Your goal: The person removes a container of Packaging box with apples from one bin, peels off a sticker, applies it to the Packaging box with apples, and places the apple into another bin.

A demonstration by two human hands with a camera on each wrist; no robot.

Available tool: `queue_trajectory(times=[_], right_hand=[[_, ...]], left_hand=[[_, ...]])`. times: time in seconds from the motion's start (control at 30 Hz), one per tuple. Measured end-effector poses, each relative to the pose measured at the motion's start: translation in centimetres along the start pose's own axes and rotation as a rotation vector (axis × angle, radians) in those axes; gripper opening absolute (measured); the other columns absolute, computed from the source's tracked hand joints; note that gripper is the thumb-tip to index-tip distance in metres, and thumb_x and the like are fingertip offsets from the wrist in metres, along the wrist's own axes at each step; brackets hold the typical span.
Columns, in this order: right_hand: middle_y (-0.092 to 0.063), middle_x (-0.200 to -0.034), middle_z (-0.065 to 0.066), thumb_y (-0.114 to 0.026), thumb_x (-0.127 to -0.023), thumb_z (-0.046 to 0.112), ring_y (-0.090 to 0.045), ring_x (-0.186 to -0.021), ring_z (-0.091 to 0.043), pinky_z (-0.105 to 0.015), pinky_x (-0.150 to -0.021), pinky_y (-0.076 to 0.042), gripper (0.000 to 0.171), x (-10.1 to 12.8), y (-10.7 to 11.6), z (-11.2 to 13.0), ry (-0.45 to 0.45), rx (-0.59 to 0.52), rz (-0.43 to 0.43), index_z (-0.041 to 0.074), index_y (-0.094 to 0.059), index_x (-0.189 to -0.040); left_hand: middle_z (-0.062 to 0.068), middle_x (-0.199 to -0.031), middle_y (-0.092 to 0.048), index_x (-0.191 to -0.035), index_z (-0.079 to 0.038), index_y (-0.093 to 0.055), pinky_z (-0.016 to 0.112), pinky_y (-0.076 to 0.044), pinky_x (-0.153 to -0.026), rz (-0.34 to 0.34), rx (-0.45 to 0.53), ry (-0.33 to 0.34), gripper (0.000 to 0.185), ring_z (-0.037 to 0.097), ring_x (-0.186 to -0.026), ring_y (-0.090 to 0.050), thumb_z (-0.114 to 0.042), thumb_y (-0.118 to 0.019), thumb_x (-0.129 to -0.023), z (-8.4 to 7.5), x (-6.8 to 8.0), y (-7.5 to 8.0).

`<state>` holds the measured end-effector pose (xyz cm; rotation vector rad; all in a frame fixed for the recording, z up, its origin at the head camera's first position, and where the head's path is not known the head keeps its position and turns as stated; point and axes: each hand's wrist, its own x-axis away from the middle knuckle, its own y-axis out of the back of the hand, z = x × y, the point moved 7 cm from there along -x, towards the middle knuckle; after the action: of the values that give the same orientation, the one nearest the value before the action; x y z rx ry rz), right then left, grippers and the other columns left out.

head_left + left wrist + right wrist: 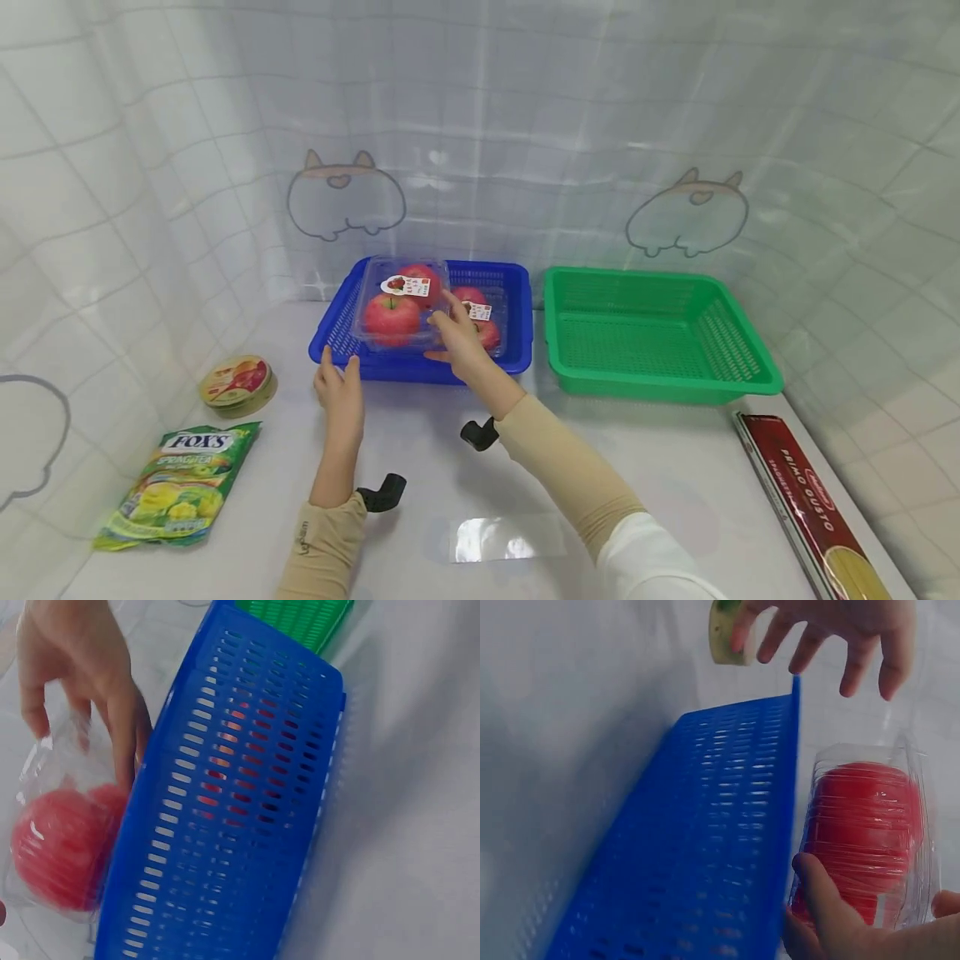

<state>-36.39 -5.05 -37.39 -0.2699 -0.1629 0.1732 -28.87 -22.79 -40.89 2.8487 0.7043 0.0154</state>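
Note:
My right hand (463,343) grips the right side of a clear plastic pack of apples (392,317), its fingers over the edge. The pack is tilted and raised above the left part of a blue basket (420,372), as the right wrist view also shows. A second apple pack (487,332) lies inside the basket on the right, partly hidden behind my right hand. By the basket's front left corner my left hand (342,398) has its fingers spread and holds nothing. In the right wrist view the left hand's fingers (853,669) hang apart from the raised pack.
A green basket (660,385) stands right of the blue one. On the left lie a round tin (238,386) and a green candy bag (180,487). A red spaghetti box (810,500) lies at right. A clear shiny strip (506,538) is at the front. A tiled curtain surrounds the table.

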Motion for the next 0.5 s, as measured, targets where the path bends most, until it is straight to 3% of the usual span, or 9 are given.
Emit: queue_trajectory(times=[0.1, 0.13, 0.23, 0.33, 0.43, 0.5], right_hand=[[-0.049, -0.124, -0.011, -0.044, -0.088, 0.009, -0.031, -0.064, -0.018, -0.054, -0.085, -0.047, 0.062, -1.2, -0.5, -1.0, -0.046, -0.042, -0.029, 0.026, -0.028, -0.145], [-0.046, -0.129, -0.010, -0.044, -0.088, 0.009, -0.037, -0.069, -0.019, -0.054, -0.085, -0.047, 0.063, -1.5, -0.6, -1.4, -0.060, -0.052, -0.039, 0.026, -0.027, -0.146], [-0.037, -0.141, -0.011, -0.042, -0.088, 0.008, -0.047, -0.103, -0.029, -0.058, -0.087, -0.044, 0.064, -2.4, -1.0, -2.2, -0.087, -0.088, -0.061, 0.023, -0.023, -0.147], [-0.024, -0.150, -0.009, -0.040, -0.089, 0.005, -0.020, -0.136, -0.033, -0.063, -0.088, -0.039, 0.064, -2.9, -1.5, -2.5, -0.096, -0.098, -0.075, 0.019, -0.020, -0.148], [-0.018, -0.152, -0.009, -0.039, -0.088, 0.001, -0.015, -0.138, -0.033, -0.063, -0.088, -0.039, 0.064, -3.2, -2.1, -2.6, -0.116, -0.133, -0.090, 0.015, -0.020, -0.148], [-0.022, -0.151, -0.010, -0.040, -0.087, -0.001, -0.019, -0.137, -0.034, -0.061, -0.087, -0.041, 0.065, -3.3, -2.4, -2.8, -0.141, -0.162, -0.119, 0.015, -0.023, -0.148]], left_hand=[[0.018, -0.152, 0.003, -0.150, -0.015, -0.001, 0.049, -0.009, -0.112, 0.048, 0.016, 0.034, 0.065, 0.032, -0.140, -0.003, -0.035, -0.034, -0.098, 0.6, -0.2, -0.5], [0.018, -0.153, 0.003, -0.150, -0.015, -0.001, 0.048, -0.008, -0.112, 0.063, 0.018, 0.038, 0.064, 0.031, -0.140, -0.003, -0.034, -0.034, -0.098, 0.7, -0.2, -0.6], [0.016, -0.153, 0.005, -0.150, -0.016, 0.001, 0.049, -0.008, -0.112, 0.105, 0.009, 0.048, 0.063, 0.030, -0.140, 0.000, -0.034, -0.033, -0.099, 0.9, -0.3, -1.0], [0.016, -0.153, 0.005, -0.150, -0.017, 0.000, 0.051, -0.009, -0.111, 0.134, -0.002, 0.053, 0.063, 0.031, -0.140, 0.000, -0.035, -0.032, -0.099, 0.9, -0.3, -1.3], [0.017, -0.153, 0.004, -0.150, -0.016, -0.001, 0.052, -0.010, -0.111, 0.139, -0.003, 0.049, 0.063, 0.032, -0.140, -0.001, -0.036, -0.033, -0.099, 0.9, -0.3, -1.3], [0.017, -0.153, 0.003, -0.150, -0.016, -0.001, 0.051, -0.010, -0.111, 0.138, -0.003, 0.048, 0.063, 0.032, -0.140, -0.002, -0.036, -0.032, -0.099, 0.9, -0.3, -1.3]])
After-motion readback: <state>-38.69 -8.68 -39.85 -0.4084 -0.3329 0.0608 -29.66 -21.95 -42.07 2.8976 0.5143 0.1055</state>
